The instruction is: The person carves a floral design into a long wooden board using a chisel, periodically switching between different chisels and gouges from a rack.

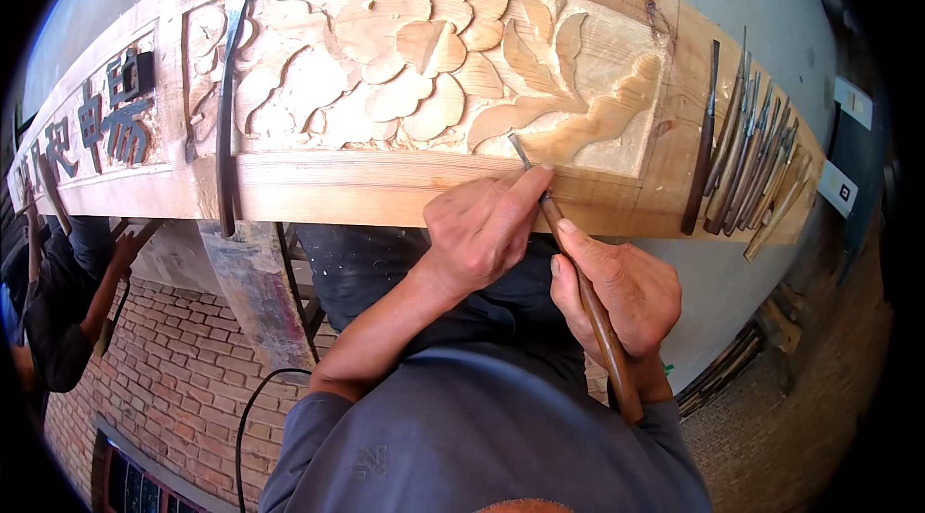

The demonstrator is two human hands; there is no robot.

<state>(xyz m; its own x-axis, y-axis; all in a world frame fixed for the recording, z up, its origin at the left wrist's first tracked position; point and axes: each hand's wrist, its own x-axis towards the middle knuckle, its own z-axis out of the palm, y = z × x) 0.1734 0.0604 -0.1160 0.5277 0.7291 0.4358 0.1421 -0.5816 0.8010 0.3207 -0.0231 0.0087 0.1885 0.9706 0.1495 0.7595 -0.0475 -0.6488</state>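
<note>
A long pale wooden board (568, 200) lies across in front of me, with a panel of flowers and leaves (409, 51) carved in relief. Both my hands are on one wood carving chisel (599, 328), which slants up and to the left. Its metal tip meets the carving at the lower edge of a leaf, right of the big blossom. My left hand (482, 232) is closed around the front part near the blade, its fingertips close to the wood. Farther back, my right hand (624, 293) grips the brown wooden handle, whose butt end points toward me.
Several chisels (750, 161) lie side by side on the board's right end. A long dark tool (227, 118) lies across the board left of the blossoms. Dark carved characters (120, 118) fill the far left, where another person (63, 291) works. A black cable (243, 426) hangs over brick paving.
</note>
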